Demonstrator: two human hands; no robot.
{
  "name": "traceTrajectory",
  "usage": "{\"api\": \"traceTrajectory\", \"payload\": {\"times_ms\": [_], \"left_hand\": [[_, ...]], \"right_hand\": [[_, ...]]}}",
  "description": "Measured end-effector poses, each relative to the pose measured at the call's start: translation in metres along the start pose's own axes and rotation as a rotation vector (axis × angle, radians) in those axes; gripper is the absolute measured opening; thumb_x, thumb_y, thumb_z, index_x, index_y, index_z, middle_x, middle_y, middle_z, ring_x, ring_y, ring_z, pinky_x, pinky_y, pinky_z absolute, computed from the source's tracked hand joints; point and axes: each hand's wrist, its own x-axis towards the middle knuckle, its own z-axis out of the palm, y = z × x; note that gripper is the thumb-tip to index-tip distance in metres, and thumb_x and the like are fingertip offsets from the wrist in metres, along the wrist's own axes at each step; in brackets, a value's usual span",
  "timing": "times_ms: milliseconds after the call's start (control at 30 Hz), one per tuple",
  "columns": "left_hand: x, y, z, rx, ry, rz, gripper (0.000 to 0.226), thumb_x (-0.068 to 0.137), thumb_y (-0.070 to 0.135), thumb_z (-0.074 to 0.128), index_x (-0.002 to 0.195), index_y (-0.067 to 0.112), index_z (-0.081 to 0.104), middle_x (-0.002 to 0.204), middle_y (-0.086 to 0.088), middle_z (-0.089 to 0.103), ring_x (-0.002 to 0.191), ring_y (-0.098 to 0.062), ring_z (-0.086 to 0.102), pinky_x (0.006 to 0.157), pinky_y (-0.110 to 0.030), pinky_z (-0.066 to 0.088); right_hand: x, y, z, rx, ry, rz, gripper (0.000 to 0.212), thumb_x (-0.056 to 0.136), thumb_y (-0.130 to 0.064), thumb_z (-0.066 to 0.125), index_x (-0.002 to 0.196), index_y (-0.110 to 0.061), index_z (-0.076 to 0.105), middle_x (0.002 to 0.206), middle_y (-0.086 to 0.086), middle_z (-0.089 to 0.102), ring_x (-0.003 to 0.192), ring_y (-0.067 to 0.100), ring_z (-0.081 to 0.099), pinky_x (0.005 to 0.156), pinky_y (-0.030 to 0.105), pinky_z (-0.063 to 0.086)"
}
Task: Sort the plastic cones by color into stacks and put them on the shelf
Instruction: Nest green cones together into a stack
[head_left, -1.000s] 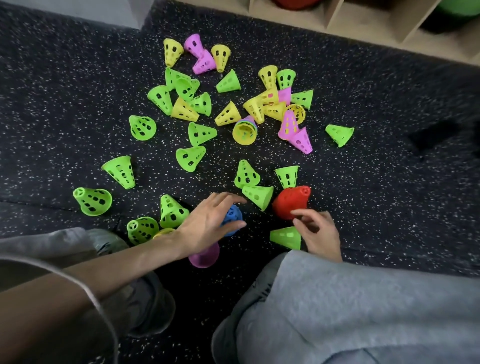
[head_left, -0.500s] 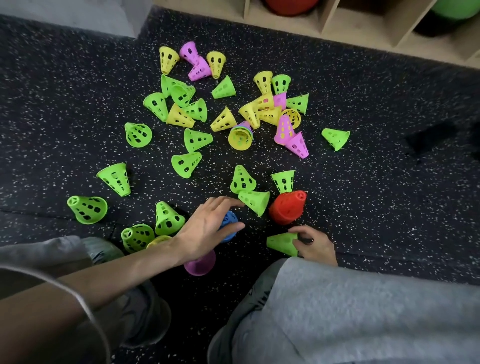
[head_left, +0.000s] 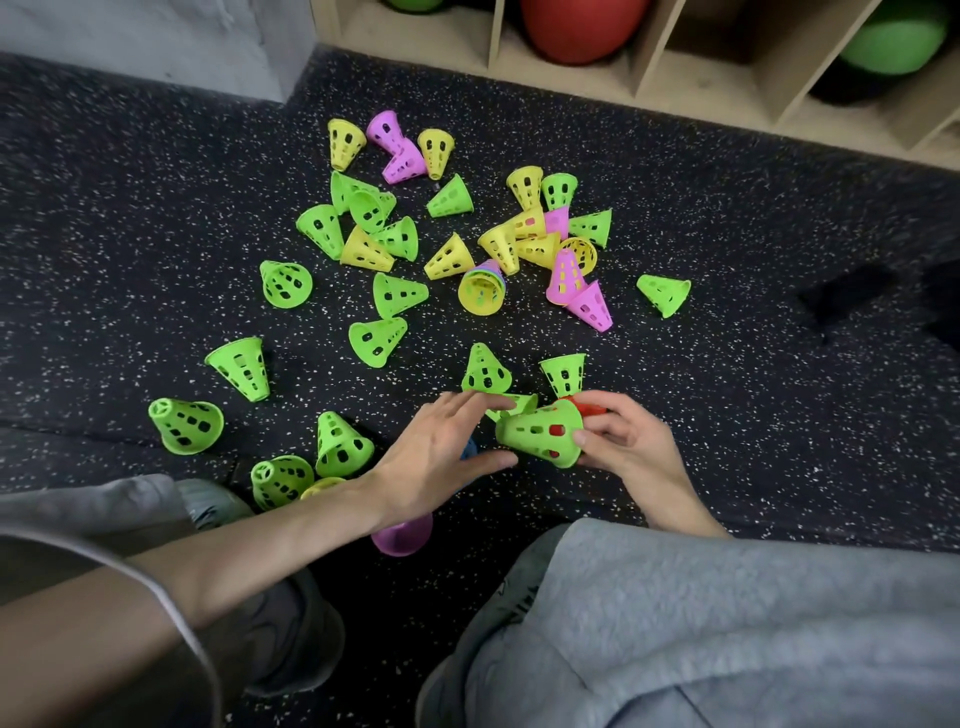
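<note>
Right hand (head_left: 618, 441) has its grip pinched on the wide rim of a green cone (head_left: 540, 434); fingers curled round the base edge. Left hand (head_left: 441, 447) is released, fingers straight and spread, thumb tip just at the cone's narrow end, not holding it.

Cone lies on its side in the grip: long axis roughly horizontal, narrow tip pointing toward the left hand, open base toward the right palm. A red cone (head_left: 589, 408) sits just behind the right grip, partly hidden; red also shows through the green cone's holes.

Handling, my read: thin perforated plastic, very light, fairly stiff but the rim likely flexes if squeezed. Smooth, so tapered walls may slip; rim or holes give better purchase. Not fragile.

Remaining cones are loose on the floor (head_left: 156, 234) beyond both hands; shelf (head_left: 644, 88) well past them.
</note>
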Motion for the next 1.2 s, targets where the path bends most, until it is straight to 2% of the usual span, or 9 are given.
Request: {"api": "traceTrajectory", "payload": {"times_ms": [133,367,533,667,800,933,1033,1100,1200], "left_hand": [[0.003,0.010,-0.003,-0.072,0.040,-0.004,0.063,0.092,0.047,0.070,0.147,0.032,0.043,0.141,0.012,0.054,0.129,-0.008,0.048,0.112,-0.038,0.039],[0.016,0.010,-0.009,-0.131,0.086,-0.069,0.073,0.089,0.044,0.075,0.151,0.039,0.035,0.145,0.010,0.053,0.124,-0.008,0.054,0.107,-0.035,0.045],[0.036,0.006,-0.020,-0.194,0.130,-0.109,0.074,0.090,0.046,0.074,0.147,0.049,0.028,0.144,0.010,0.055,0.121,-0.008,0.057,0.105,-0.039,0.047],[0.052,0.007,-0.024,-0.223,0.146,-0.115,0.074,0.091,0.044,0.073,0.150,0.048,0.028,0.148,0.012,0.052,0.132,-0.009,0.052,0.110,-0.040,0.044],[0.060,0.006,-0.021,-0.246,0.174,-0.120,0.071,0.093,0.048,0.069,0.150,0.049,0.028,0.153,0.022,0.044,0.141,-0.001,0.040,0.117,-0.035,0.037],[0.062,0.001,-0.014,-0.280,0.154,-0.162,0.069,0.092,0.056,0.066,0.149,0.050,0.027,0.149,0.019,0.048,0.137,-0.002,0.044,0.115,-0.036,0.039],[0.063,-0.006,-0.008,-0.285,0.139,-0.195,0.071,0.093,0.055,0.066,0.149,0.052,0.022,0.155,0.022,0.040,0.140,0.004,0.036,0.113,-0.022,0.031],[0.067,-0.010,-0.002,-0.305,0.146,-0.219,0.072,0.094,0.052,0.066,0.150,0.052,0.021,0.153,0.026,0.037,0.140,0.008,0.033,0.112,-0.020,0.029],[0.075,-0.013,0.008,-0.332,0.141,-0.263,0.071,0.095,0.048,0.067,0.147,0.055,0.020,0.142,0.042,0.033,0.129,0.026,0.029,0.111,-0.020,0.028]], "right_hand": [[0.008,-0.018,0.011,0.014,-0.069,-0.028,0.042,0.089,0.002,0.072,0.123,-0.021,0.066,0.095,0.016,0.074,0.089,0.026,0.070,0.085,0.047,0.057],[0.026,-0.039,0.031,-0.049,-0.144,-0.074,0.048,0.086,0.001,0.075,0.129,-0.018,0.063,0.099,0.016,0.076,0.097,0.037,0.072,0.086,0.032,0.059],[0.042,-0.056,0.038,-0.056,-0.144,-0.124,0.047,0.086,0.001,0.075,0.127,-0.019,0.063,0.096,0.014,0.077,0.091,0.021,0.072,0.086,0.029,0.059],[0.057,-0.065,0.038,-0.086,-0.128,-0.149,0.046,0.088,-0.003,0.075,0.126,-0.025,0.062,0.096,0.007,0.078,0.098,0.026,0.073,0.093,0.034,0.057],[0.067,-0.064,0.035,-0.094,-0.125,-0.167,0.044,0.089,-0.007,0.075,0.126,-0.028,0.062,0.095,0.003,0.079,0.098,0.020,0.073,0.097,0.036,0.053],[0.071,-0.063,0.023,-0.071,-0.064,-0.163,0.033,0.095,-0.008,0.068,0.122,-0.026,0.064,0.094,0.001,0.079,0.092,0.016,0.073,0.088,0.031,0.054],[0.075,-0.059,0.006,-0.048,-0.001,-0.156,0.029,0.097,-0.008,0.064,0.121,-0.024,0.066,0.096,0.001,0.079,0.092,0.021,0.073,0.086,0.033,0.056],[0.084,-0.052,-0.008,-0.066,0.039,-0.151,0.027,0.098,-0.008,0.063,0.120,-0.024,0.067,0.097,0.000,0.078,0.092,0.018,0.073,0.088,0.034,0.056],[0.101,-0.036,-0.024,-0.149,0.084,-0.120,0.025,0.097,-0.011,0.065,0.113,-0.030,0.071,0.097,-0.004,0.078,0.095,0.011,0.072,0.092,0.034,0.055]]}}
